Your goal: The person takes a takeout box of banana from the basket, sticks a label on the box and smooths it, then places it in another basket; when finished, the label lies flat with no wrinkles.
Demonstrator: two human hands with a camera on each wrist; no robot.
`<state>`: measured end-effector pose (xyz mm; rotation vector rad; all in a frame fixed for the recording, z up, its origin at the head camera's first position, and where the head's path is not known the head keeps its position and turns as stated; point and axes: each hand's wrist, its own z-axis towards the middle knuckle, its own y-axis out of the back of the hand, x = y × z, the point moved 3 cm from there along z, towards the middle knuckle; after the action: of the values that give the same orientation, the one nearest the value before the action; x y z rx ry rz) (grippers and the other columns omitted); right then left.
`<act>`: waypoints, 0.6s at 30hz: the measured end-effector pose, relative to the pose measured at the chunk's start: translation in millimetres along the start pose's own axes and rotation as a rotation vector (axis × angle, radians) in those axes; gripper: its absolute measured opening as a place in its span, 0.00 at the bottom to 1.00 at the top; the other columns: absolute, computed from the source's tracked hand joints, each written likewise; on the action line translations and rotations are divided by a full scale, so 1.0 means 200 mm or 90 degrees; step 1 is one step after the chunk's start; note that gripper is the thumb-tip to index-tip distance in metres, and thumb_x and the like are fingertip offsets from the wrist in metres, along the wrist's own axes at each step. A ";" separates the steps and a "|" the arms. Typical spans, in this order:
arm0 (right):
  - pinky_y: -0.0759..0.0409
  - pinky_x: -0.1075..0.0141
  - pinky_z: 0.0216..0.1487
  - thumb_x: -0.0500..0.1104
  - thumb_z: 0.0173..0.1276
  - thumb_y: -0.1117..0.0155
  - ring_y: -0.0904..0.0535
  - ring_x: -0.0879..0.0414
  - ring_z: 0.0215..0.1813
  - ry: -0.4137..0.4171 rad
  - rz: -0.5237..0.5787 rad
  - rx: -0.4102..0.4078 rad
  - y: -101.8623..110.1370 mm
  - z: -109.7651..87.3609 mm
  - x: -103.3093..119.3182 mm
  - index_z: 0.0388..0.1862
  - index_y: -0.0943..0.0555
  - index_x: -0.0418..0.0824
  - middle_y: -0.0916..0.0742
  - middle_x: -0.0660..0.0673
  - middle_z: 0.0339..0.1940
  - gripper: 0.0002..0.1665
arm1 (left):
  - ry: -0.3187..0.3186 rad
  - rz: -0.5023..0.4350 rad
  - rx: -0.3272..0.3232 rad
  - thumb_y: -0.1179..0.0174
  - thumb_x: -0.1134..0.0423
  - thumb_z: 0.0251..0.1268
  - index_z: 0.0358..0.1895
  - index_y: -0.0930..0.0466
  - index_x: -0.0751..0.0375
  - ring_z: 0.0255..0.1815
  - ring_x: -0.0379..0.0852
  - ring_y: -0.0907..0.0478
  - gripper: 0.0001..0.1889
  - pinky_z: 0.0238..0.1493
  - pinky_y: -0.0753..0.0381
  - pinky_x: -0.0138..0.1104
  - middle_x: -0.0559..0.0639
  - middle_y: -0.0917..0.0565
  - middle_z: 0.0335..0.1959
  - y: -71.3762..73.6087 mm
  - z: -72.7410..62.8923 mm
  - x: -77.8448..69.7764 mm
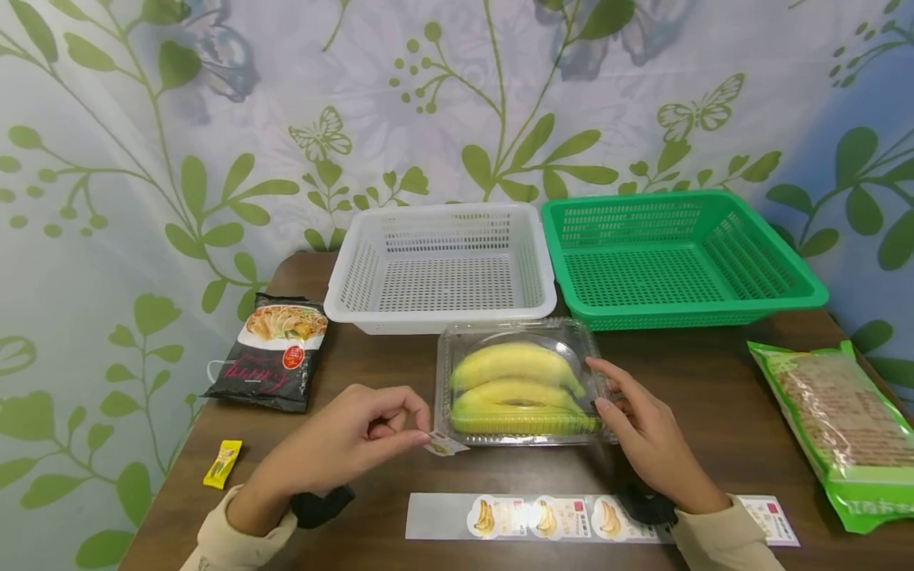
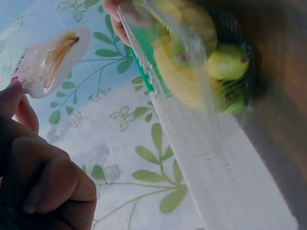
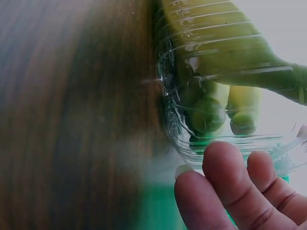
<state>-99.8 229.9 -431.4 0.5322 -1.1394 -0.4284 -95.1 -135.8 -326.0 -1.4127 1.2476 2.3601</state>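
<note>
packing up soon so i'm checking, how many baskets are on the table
2: a white basket behind the clear box, and a green basket beside it on the right. No others show.

Bananas [image 1: 516, 366] are yellow, one basket [image 1: 443, 316] white, another basket [image 1: 700, 304] green, the backdrop [image 1: 400, 170] leaf-patterned.

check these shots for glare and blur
Head: glints on the clear container, bananas inside easy to see; left wrist: hazy, container softly smeared, banana print on the sticker recognisable; right wrist: table blurred, upper right corner washed out pale.
</note>
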 end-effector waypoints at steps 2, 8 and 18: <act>0.29 0.65 0.28 0.39 0.80 0.43 0.24 0.59 0.33 -0.004 0.000 0.004 0.00 0.00 0.00 0.78 0.33 0.59 0.19 0.50 0.53 0.32 | -0.005 0.016 0.005 0.35 0.59 0.73 0.41 0.19 0.48 0.20 0.29 0.45 0.02 0.24 0.40 0.24 0.34 0.40 0.19 0.01 0.05 0.00; 0.30 0.65 0.27 0.40 0.80 0.43 0.24 0.58 0.29 -0.013 0.004 0.011 0.00 0.00 0.00 0.78 0.33 0.60 0.19 0.50 0.50 0.32 | -0.018 0.036 0.028 0.35 0.58 0.73 0.41 0.20 0.47 0.20 0.30 0.45 0.03 0.25 0.38 0.26 0.36 0.40 0.19 0.03 0.18 0.04; 0.29 0.65 0.28 0.39 0.79 0.43 0.23 0.59 0.32 -0.005 -0.008 0.002 0.00 0.01 0.01 0.78 0.33 0.58 0.19 0.49 0.52 0.32 | 0.003 0.069 0.083 0.36 0.57 0.74 0.43 0.19 0.47 0.19 0.33 0.45 0.02 0.27 0.38 0.30 0.37 0.41 0.18 0.01 0.36 0.09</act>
<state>-100.4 228.4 -430.4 0.5415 -1.1447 -0.4398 -154.7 -92.7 -321.9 -1.3442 1.4842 2.2954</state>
